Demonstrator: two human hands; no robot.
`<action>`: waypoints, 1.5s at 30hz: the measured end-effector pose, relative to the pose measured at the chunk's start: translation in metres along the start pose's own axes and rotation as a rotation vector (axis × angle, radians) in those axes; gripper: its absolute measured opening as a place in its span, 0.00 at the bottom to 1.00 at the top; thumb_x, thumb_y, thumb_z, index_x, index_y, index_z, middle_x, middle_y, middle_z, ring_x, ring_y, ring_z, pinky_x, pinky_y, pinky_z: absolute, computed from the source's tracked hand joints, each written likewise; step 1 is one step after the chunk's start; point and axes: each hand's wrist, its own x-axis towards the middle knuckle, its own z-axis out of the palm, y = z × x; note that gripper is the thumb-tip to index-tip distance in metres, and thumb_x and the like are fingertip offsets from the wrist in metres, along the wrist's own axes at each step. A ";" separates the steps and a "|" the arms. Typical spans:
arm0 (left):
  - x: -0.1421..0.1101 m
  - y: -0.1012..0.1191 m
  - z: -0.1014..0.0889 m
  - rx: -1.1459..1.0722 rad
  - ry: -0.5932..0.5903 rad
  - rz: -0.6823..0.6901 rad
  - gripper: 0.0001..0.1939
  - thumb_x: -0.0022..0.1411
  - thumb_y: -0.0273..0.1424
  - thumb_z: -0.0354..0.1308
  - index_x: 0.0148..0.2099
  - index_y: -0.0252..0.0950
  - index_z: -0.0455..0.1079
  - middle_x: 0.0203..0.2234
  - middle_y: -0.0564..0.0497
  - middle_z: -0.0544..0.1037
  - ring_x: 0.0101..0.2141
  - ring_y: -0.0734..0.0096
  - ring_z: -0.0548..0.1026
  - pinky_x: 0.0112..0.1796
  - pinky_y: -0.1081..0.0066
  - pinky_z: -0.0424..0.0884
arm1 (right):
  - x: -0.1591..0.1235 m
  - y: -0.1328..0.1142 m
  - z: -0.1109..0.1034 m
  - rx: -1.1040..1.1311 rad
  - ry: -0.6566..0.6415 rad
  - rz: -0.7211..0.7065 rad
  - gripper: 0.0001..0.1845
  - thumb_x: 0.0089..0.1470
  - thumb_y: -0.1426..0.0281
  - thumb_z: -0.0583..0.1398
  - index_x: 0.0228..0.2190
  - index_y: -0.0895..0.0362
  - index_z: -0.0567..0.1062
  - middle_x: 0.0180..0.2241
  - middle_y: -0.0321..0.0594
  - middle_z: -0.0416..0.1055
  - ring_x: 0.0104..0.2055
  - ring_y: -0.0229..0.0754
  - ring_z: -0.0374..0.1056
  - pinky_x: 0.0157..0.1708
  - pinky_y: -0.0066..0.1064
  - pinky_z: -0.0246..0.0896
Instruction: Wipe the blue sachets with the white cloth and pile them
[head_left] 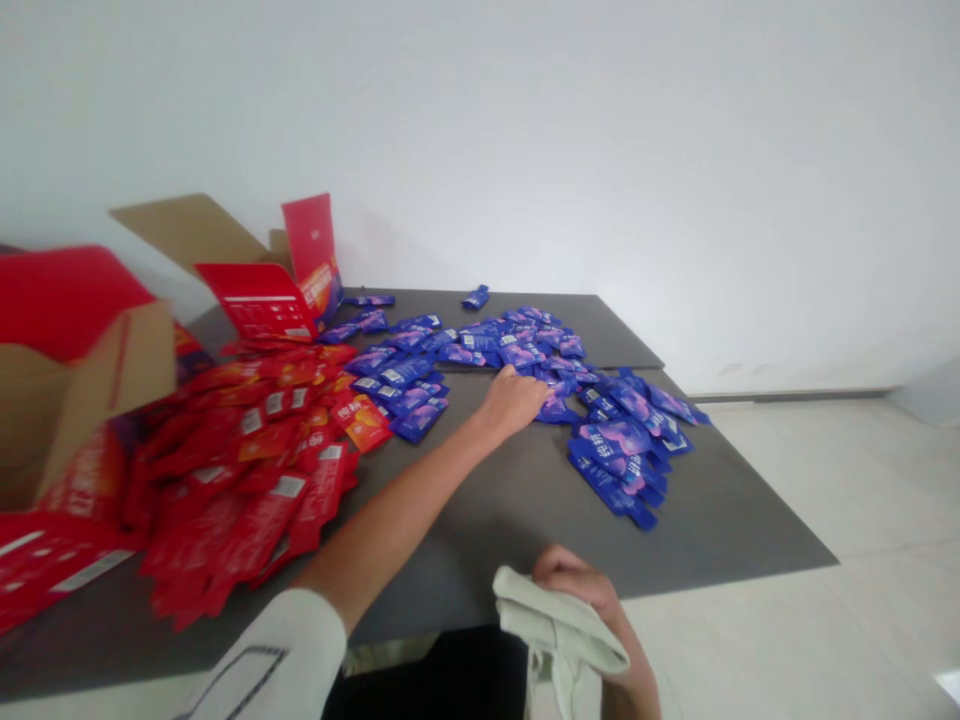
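My left hand [516, 402] reaches out over the table to the front of a heap of blue sachets [517, 345]. Its fingers are curled down on a blue sachet, and their tips are partly hidden. Low in the view, my right hand [576, 578] grips the folded rim of a cream cloth bag [562, 625] at the table's front edge. The bag's inside cannot be seen. To the right of my left hand lies another bunch of blue sachets [619, 445], overlapping one another.
Many red sachets [247, 490] are heaped on the left of the grey table [487, 500]. Two open red cartons, one near [82, 480] and one farther back [259, 300], stand beside them with flaps raised. A white wall [525, 150] rises behind; pale floor lies to the right.
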 end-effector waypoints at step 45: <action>-0.356 0.019 0.003 -0.085 0.221 -0.023 0.14 0.76 0.30 0.52 0.52 0.46 0.80 0.45 0.52 0.85 0.44 0.62 0.79 0.52 0.59 0.65 | 0.097 -0.013 0.087 -0.938 -0.391 -0.141 0.21 0.64 0.74 0.61 0.57 0.48 0.77 0.51 0.43 0.77 0.52 0.46 0.72 0.52 0.35 0.70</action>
